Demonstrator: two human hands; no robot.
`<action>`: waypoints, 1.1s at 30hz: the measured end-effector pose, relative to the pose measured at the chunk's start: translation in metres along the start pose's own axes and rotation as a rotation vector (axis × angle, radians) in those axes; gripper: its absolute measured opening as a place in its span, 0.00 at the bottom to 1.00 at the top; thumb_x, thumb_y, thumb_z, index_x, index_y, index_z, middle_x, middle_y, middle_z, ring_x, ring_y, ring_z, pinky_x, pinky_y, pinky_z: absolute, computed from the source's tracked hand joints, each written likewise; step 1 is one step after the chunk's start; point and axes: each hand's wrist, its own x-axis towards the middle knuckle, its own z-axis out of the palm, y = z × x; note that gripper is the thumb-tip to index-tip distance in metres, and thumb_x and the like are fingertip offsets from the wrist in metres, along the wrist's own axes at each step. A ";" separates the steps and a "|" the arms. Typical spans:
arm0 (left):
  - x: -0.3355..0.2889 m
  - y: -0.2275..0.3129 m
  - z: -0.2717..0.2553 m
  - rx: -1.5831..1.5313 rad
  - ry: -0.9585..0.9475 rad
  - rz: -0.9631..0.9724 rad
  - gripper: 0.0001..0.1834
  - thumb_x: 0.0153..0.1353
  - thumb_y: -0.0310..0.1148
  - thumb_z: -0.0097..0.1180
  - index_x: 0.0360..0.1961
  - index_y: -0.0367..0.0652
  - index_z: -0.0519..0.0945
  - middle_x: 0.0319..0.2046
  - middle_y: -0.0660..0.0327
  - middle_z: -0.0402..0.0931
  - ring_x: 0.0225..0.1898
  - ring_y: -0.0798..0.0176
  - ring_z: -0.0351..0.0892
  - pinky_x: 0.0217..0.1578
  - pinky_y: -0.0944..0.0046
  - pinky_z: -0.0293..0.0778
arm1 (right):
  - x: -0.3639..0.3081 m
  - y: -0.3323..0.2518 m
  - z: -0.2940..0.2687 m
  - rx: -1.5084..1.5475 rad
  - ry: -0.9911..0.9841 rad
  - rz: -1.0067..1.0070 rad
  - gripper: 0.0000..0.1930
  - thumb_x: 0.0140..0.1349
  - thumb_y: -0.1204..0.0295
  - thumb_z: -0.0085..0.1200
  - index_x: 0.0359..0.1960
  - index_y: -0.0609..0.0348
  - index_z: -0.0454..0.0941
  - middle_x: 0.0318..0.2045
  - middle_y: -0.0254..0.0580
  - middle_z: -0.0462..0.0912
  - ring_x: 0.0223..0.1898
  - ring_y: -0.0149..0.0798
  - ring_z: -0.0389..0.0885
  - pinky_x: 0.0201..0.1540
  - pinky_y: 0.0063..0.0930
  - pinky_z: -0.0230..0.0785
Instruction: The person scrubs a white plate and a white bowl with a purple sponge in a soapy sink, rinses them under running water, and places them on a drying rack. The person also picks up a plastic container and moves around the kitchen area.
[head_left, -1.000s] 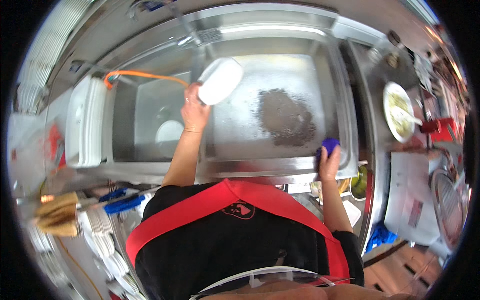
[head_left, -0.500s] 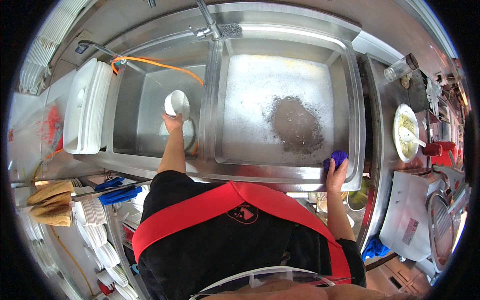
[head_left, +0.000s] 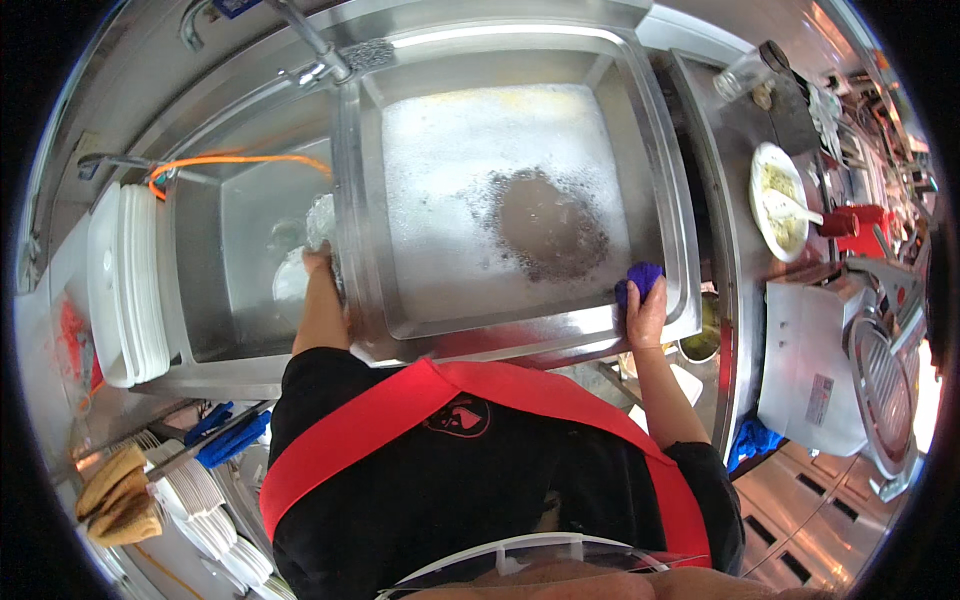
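My left hand (head_left: 317, 258) reaches down into the left sink basin (head_left: 215, 340), close to the divider. Its fingers close on a white bowl (head_left: 321, 217), which looks wet and partly blurred. A second white dish (head_left: 291, 276) lies low in the same basin beside my wrist. At the front right corner of the sink, my right hand (head_left: 647, 315) grips a bunched purple cloth (head_left: 644, 280) against the rim. The right basin (head_left: 640, 170) holds soapy water (head_left: 440, 170), its white foam broken by a dark patch.
An orange hose (head_left: 240, 158) runs over the left basin. White trays (head_left: 140, 285) stand stacked at the left. A faucet (head_left: 318, 50) rises behind the divider. On the right counter are an oval plate of food (head_left: 778, 238), a clear jar (head_left: 745, 75) and a metal machine (head_left: 815, 360).
My left hand and the bowl have moved right and lower, close beside the divider. The whole view has shifted. My right hand stays on the purple cloth at the rim.
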 end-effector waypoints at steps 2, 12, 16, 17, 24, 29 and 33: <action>-0.001 0.013 -0.022 -0.034 0.117 0.185 0.40 0.50 0.47 0.63 0.57 0.28 0.67 0.55 0.42 0.70 0.58 0.48 0.69 0.58 0.59 0.65 | 0.000 0.000 -0.001 0.008 0.004 -0.023 0.28 0.60 0.62 0.54 0.56 0.70 0.62 0.50 0.64 0.71 0.50 0.63 0.70 0.55 0.45 0.62; -0.111 0.154 -0.123 -0.670 0.185 0.495 0.26 0.58 0.32 0.58 0.58 0.40 0.71 0.50 0.54 0.74 0.44 0.62 0.73 0.48 0.63 0.69 | 0.021 0.015 -0.019 0.824 0.331 0.395 0.17 0.65 0.62 0.52 0.48 0.61 0.70 0.39 0.36 0.76 0.39 0.31 0.73 0.46 0.27 0.67; -0.154 0.161 -0.139 -0.732 0.056 0.556 0.24 0.58 0.29 0.57 0.57 0.41 0.72 0.50 0.56 0.74 0.43 0.65 0.73 0.48 0.65 0.69 | 0.016 0.047 -0.038 1.099 0.456 0.650 0.19 0.65 0.60 0.53 0.50 0.59 0.70 0.40 0.34 0.78 0.38 0.31 0.75 0.45 0.26 0.67; -0.165 0.157 -0.144 -0.700 0.057 0.582 0.23 0.59 0.29 0.56 0.57 0.41 0.72 0.50 0.56 0.74 0.44 0.65 0.73 0.48 0.65 0.69 | 0.011 0.054 -0.042 1.029 0.451 0.729 0.20 0.64 0.59 0.53 0.52 0.60 0.70 0.41 0.35 0.78 0.39 0.33 0.75 0.46 0.27 0.67; -0.201 0.099 -0.175 -0.644 0.048 0.608 0.21 0.60 0.28 0.56 0.55 0.41 0.73 0.52 0.57 0.74 0.46 0.64 0.73 0.49 0.64 0.68 | -0.042 0.101 -0.085 0.429 -0.154 0.790 0.30 0.61 0.43 0.48 0.36 0.63 0.79 0.23 0.40 0.81 0.22 0.35 0.78 0.26 0.31 0.69; -0.213 0.011 -0.203 -0.581 0.153 0.584 0.19 0.60 0.30 0.56 0.53 0.40 0.75 0.51 0.57 0.75 0.48 0.62 0.74 0.50 0.63 0.68 | -0.065 0.117 -0.105 0.585 -0.151 0.757 0.33 0.64 0.41 0.38 0.26 0.60 0.80 0.19 0.38 0.79 0.16 0.29 0.73 0.18 0.23 0.63; -0.237 -0.085 -0.234 -0.543 0.336 0.513 0.18 0.60 0.32 0.56 0.51 0.39 0.77 0.45 0.56 0.79 0.44 0.60 0.76 0.47 0.62 0.70 | -0.082 0.128 -0.109 0.521 -0.078 0.522 0.21 0.66 0.53 0.46 0.27 0.59 0.78 0.18 0.33 0.76 0.16 0.25 0.71 0.16 0.22 0.61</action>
